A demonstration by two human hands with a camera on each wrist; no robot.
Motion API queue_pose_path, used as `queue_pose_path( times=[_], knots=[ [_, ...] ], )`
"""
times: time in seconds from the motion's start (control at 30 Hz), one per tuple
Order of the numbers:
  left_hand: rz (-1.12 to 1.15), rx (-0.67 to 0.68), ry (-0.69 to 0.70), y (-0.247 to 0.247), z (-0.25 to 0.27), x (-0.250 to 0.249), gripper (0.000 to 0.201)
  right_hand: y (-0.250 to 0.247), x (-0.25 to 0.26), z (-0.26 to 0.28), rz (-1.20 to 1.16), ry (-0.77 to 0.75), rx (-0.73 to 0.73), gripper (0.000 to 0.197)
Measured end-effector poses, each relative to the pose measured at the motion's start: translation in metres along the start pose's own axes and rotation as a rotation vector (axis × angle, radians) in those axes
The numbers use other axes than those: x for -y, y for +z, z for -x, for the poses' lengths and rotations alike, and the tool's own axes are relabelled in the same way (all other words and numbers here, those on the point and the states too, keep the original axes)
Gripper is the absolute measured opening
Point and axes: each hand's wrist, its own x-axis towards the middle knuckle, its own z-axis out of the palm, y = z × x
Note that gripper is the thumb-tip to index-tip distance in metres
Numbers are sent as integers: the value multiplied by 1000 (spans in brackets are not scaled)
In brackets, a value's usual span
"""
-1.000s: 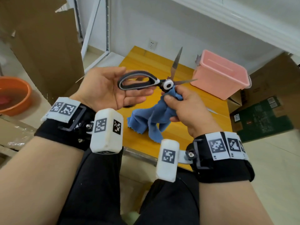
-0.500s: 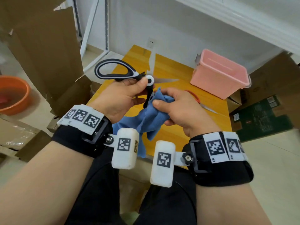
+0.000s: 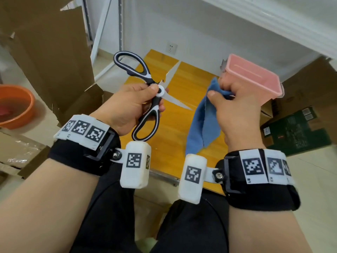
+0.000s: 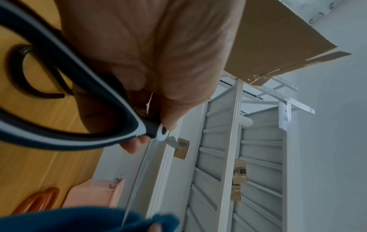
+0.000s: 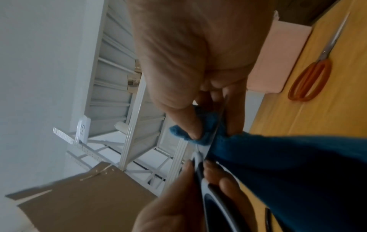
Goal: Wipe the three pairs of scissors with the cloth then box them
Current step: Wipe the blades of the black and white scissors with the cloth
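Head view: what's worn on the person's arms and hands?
Both forearms are bare, no sleeves or gloves. The left hand and right hand each sit past a wide black wrist strap topped by a white band of black-and-white square markers. A rounded white block, also carrying markers, is bolted to each strap's inner side.

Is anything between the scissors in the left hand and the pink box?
Only the right hand with the cloth, raised just in front of the box. The box is open-topped, and the table between the scissors and box looks bare.
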Motion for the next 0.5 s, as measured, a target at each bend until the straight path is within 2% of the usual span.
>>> queue_pose_path(
  times=[0.1, 0.2, 0.27, 0.37, 0.5],
  knots=[
    [-8, 42, -38, 6, 1, 2, 35, 11, 11, 5, -24, -18, 163, 18],
    [-19, 61, -68, 9, 3, 4, 36, 23, 15, 13, -103, 23, 244, 17],
    [-40, 61, -75, 10, 5, 4, 29, 29, 17, 19, -121, 0, 296, 18],
    [-66, 56, -85, 12, 6, 4, 21, 34, 18, 22, -88, -11, 306, 21],
    [-108, 41, -76, 14, 9, 5, 20, 39, 15, 24, -60, -8, 317, 15]
  ],
)
